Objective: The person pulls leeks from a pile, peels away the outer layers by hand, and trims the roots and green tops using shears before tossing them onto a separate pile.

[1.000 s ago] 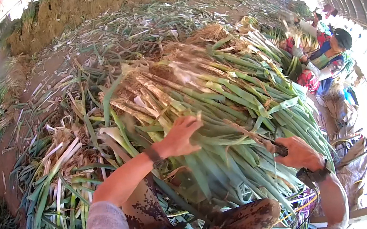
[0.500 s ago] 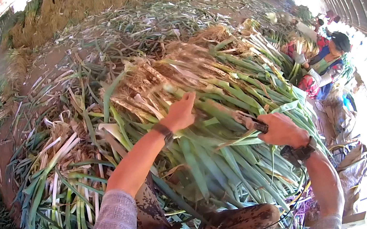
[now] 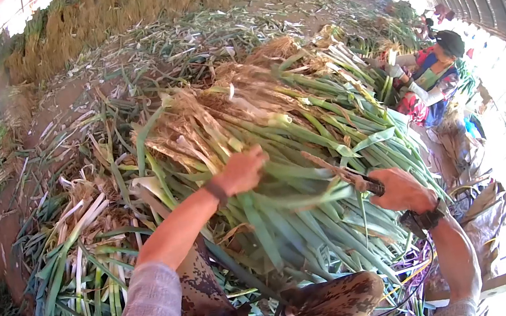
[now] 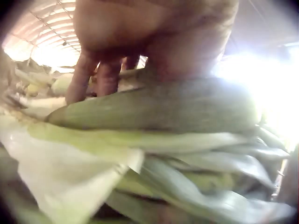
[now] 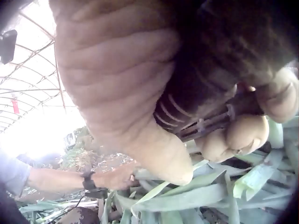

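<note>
A big heap of leeks [image 3: 301, 122] lies before me, brown roots at the far end, green leaves toward me. My left hand [image 3: 242, 172] curls its fingers round a leek [image 4: 163, 112] over the middle of the heap. That leek's leaves trail, blurred, toward the right. In my right hand [image 3: 402, 190] is a knife [image 3: 342, 171] with a dark ridged handle and a dirty brown blade. Its blade points away and to the left, over the leaves. In the right wrist view the fingers wrap the handle [image 5: 210, 79], and the blade is mostly hidden.
A second pile of leeks [image 3: 81, 256] lies at the left. Leaf scraps [image 3: 165, 45] litter the ground behind, below a high stack of leeks [image 3: 125, 11]. Another person [image 3: 431, 76] sits at the right. My knee [image 3: 333, 303] is close to the near leaves.
The left hand, fingers spread a second ago, has curled round a leek and shifted slightly. My right hand moved in to the left with the knife, then back a little right and down.
</note>
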`<state>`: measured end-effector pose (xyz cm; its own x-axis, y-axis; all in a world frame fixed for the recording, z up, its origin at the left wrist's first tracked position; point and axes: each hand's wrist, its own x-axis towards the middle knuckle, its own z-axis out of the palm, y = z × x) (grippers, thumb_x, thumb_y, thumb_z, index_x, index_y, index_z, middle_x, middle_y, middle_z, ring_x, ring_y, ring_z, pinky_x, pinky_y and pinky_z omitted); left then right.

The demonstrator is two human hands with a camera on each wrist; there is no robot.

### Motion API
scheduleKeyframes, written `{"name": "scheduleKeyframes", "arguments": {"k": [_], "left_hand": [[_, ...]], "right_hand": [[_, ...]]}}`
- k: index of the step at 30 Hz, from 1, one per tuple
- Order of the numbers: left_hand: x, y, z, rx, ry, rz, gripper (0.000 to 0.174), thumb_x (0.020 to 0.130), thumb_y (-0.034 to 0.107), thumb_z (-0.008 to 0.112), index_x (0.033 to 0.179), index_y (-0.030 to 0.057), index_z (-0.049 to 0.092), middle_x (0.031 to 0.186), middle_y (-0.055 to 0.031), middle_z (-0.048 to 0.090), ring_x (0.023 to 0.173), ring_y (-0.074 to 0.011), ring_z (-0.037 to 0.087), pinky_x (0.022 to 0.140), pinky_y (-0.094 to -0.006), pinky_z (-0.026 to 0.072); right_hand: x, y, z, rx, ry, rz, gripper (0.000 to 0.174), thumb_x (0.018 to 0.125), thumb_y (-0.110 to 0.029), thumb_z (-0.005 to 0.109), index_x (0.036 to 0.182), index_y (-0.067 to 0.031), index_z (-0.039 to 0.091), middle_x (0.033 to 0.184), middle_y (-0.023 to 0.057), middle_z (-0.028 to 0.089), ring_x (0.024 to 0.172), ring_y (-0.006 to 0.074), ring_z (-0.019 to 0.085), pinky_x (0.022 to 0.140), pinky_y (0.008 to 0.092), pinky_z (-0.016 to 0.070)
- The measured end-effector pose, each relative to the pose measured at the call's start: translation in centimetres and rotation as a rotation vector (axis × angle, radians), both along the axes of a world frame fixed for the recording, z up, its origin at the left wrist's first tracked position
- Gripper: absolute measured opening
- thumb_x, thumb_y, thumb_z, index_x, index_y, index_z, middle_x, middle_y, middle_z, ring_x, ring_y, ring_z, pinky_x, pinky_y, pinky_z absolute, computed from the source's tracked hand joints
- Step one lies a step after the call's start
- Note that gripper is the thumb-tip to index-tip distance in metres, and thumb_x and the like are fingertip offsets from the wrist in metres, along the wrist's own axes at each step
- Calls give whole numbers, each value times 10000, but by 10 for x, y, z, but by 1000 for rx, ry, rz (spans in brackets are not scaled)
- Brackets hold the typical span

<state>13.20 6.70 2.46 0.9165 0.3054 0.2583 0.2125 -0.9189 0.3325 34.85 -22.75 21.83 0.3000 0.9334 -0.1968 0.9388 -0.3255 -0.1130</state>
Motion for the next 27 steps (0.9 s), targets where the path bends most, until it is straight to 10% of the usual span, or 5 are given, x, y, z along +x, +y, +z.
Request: {"name": "scheduleKeyframes", "arguments": {"k": [9,17,21,27], "left_hand": [[-75,-127,-36,-354,-192,-215,485,922,33,563,1389,150,503,1496,-132,414,1332,-346,462,1088,-505,331],[-78,-122,-55,-904,-320,-144,264,939,77,579,1187,38,659,1358,-113,582,1256,-265,555,1047,-394,431],[-79,-133,-50,-1454,-547,36,161,934,194,661,929,52,736,786,-16,662,719,-93,553,673,-286,418],[-79,-115,-79,-1847,-857,36,280,974,229,597,797,25,670,875,-81,686,821,-195,612,771,-342,457]], "right_hand": [[-52,-26,-65,19,-31,90,271,798,-248,686,975,-73,579,741,211,635,730,455,612,667,548,468],[-80,-4,-76,-48,-18,189,237,795,-239,662,960,-74,618,776,214,651,777,449,620,696,552,470],[-83,16,-59,-16,-34,249,226,796,-237,639,934,-59,627,746,212,647,759,448,623,676,561,464],[-90,34,-69,7,-74,213,212,773,-214,625,906,-50,639,765,221,655,763,455,627,692,558,475]]}}
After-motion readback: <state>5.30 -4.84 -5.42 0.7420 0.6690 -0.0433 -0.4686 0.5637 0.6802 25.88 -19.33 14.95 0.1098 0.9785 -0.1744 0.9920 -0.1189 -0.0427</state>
